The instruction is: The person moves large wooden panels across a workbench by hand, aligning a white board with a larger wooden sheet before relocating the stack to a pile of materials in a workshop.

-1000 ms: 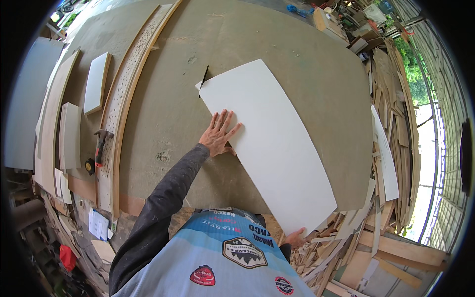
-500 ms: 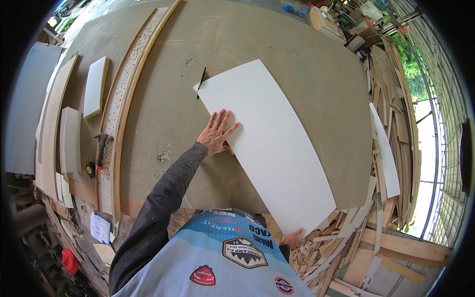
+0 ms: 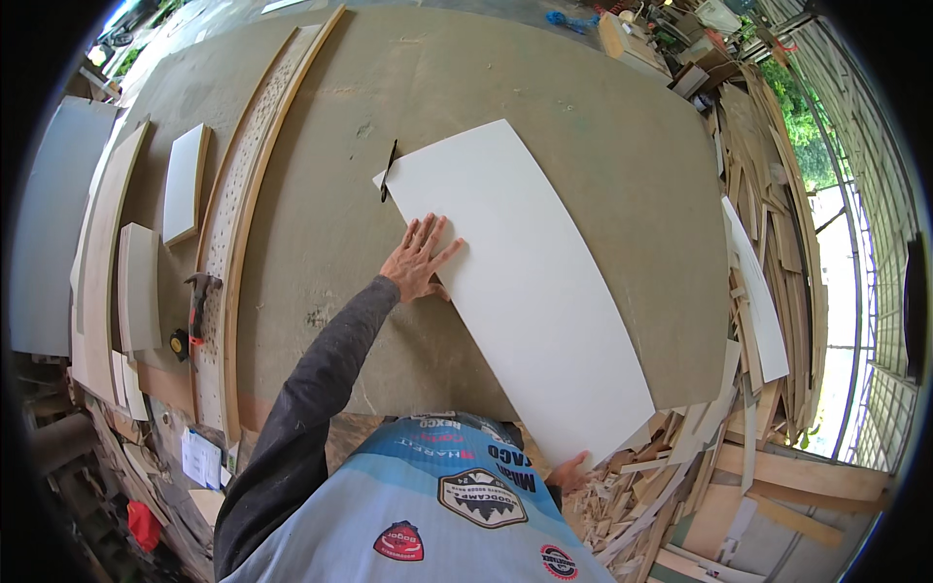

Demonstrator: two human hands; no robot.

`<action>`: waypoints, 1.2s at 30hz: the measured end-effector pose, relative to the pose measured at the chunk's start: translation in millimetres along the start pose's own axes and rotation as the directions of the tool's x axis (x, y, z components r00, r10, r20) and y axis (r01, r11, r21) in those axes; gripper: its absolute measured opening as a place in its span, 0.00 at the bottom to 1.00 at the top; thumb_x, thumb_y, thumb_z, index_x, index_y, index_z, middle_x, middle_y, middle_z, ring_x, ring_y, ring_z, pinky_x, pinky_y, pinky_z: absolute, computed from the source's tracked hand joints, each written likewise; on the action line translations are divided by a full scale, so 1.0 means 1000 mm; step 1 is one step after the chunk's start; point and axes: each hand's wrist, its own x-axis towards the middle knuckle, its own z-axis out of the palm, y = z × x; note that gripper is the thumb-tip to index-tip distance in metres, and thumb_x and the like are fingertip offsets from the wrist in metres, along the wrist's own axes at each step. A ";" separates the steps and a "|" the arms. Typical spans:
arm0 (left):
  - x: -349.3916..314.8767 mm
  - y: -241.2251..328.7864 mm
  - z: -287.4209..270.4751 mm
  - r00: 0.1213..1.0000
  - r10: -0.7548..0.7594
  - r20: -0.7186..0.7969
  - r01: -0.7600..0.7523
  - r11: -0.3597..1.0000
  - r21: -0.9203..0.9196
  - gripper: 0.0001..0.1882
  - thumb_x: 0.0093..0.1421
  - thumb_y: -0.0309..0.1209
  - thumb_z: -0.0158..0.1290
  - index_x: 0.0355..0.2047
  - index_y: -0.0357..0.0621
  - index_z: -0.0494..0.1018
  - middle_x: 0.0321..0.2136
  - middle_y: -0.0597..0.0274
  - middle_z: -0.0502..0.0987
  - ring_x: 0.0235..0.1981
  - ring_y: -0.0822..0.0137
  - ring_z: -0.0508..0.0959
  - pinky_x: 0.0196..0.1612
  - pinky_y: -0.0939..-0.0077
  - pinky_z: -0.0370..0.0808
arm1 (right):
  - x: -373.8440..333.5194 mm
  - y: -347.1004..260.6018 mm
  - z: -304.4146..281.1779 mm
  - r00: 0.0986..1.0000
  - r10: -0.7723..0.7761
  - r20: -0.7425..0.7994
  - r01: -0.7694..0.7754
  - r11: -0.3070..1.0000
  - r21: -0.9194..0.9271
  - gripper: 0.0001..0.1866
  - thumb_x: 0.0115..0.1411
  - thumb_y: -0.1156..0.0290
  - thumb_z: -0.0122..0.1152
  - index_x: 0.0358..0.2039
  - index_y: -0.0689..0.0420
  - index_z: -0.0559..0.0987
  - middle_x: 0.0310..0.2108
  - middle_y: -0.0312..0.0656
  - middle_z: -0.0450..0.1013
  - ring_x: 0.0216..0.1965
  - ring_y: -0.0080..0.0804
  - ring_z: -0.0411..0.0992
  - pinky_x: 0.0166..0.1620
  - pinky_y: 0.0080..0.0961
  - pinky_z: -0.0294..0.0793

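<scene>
A long white board [image 3: 530,282] lies slantwise on the worktable, its near end reaching past the table's front edge. My left hand [image 3: 420,259] is spread on the board's left edge, fingers flat on the white face and thumb by the side. Down at the near corner, my right hand [image 3: 568,472] grips the board's edge; part of its fingers is hidden beneath. A thin black stick-like thing [image 3: 390,170] touches the board's far left corner, its kind unclear.
Left on the table are a long perforated strip with wooden edges [image 3: 222,194], a hammer [image 3: 199,306], a tape measure [image 3: 179,344] and pale panels [image 3: 185,185]. Wood offcuts [image 3: 773,262] are piled along the right, with more scraps [image 3: 632,496] below the front edge.
The whole view has shifted slightly. Both hands keep their places on the white board, which shows no clear movement on the table.
</scene>
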 end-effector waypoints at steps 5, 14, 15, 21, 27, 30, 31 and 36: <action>0.007 -0.001 -0.005 1.000 0.022 0.022 -0.022 1.000 0.002 0.62 0.42 0.70 0.52 0.70 0.62 0.36 0.69 0.43 0.34 0.69 0.43 0.34 0.70 0.49 0.38 | 0.024 0.019 0.012 0.990 0.106 0.098 -0.103 0.994 -0.034 0.50 0.53 0.29 0.49 0.59 0.64 0.63 0.50 0.59 0.70 0.48 0.56 0.72 0.47 0.52 0.69; -0.012 0.014 -0.006 0.999 0.027 0.034 -0.027 1.000 0.008 0.61 0.44 0.72 0.49 0.70 0.60 0.36 0.68 0.42 0.34 0.69 0.42 0.35 0.70 0.49 0.39 | 0.029 0.040 0.006 0.991 0.016 0.136 -0.043 0.980 0.196 0.46 0.52 0.33 0.53 0.59 0.60 0.66 0.49 0.59 0.71 0.46 0.53 0.73 0.47 0.49 0.71; -0.013 0.016 -0.006 0.999 0.031 0.033 -0.031 0.999 0.008 0.61 0.44 0.72 0.49 0.70 0.60 0.36 0.68 0.42 0.34 0.69 0.42 0.35 0.70 0.49 0.39 | 0.036 0.053 0.014 0.993 0.013 0.115 -0.036 0.978 0.208 0.46 0.52 0.33 0.53 0.59 0.59 0.65 0.50 0.59 0.71 0.47 0.53 0.73 0.47 0.48 0.70; -0.025 0.018 -0.003 0.999 0.030 0.025 -0.030 1.000 0.007 0.60 0.44 0.72 0.49 0.70 0.60 0.36 0.68 0.42 0.34 0.69 0.42 0.35 0.70 0.50 0.39 | 0.018 0.052 -0.002 0.964 0.037 0.262 -0.133 0.925 0.356 0.49 0.52 0.33 0.53 0.61 0.62 0.62 0.54 0.60 0.67 0.54 0.55 0.68 0.56 0.48 0.64; -0.025 0.023 -0.002 0.999 0.047 -0.010 -0.048 0.999 -0.018 0.59 0.45 0.71 0.48 0.70 0.60 0.36 0.69 0.43 0.34 0.69 0.43 0.35 0.70 0.50 0.39 | 0.015 0.051 -0.013 0.975 0.087 0.205 -0.126 0.974 0.189 0.50 0.52 0.31 0.50 0.62 0.62 0.61 0.58 0.62 0.62 0.56 0.56 0.65 0.59 0.48 0.59; -0.032 0.017 0.000 1.000 0.031 0.000 -0.031 0.999 -0.010 0.59 0.46 0.71 0.48 0.70 0.60 0.36 0.69 0.43 0.34 0.69 0.43 0.35 0.70 0.50 0.39 | 0.003 0.043 -0.024 0.974 0.007 0.226 -0.045 0.986 0.161 0.51 0.52 0.30 0.49 0.61 0.62 0.61 0.58 0.61 0.62 0.56 0.57 0.64 0.58 0.49 0.60; -0.031 0.018 -0.001 0.999 0.034 0.006 -0.034 0.999 -0.008 0.59 0.46 0.71 0.48 0.70 0.60 0.35 0.69 0.43 0.34 0.69 0.43 0.35 0.70 0.50 0.39 | -0.001 0.041 -0.027 0.984 0.007 0.177 -0.028 0.993 0.118 0.51 0.52 0.30 0.49 0.61 0.62 0.62 0.57 0.61 0.63 0.56 0.57 0.64 0.58 0.49 0.60; -0.028 0.021 -0.006 0.999 0.047 -0.002 -0.047 0.999 -0.021 0.58 0.46 0.71 0.47 0.70 0.60 0.36 0.69 0.43 0.34 0.69 0.43 0.35 0.70 0.51 0.38 | 0.008 0.059 -0.016 0.988 0.046 0.149 -0.064 0.991 0.116 0.49 0.53 0.30 0.49 0.59 0.62 0.64 0.54 0.61 0.66 0.55 0.57 0.65 0.56 0.48 0.62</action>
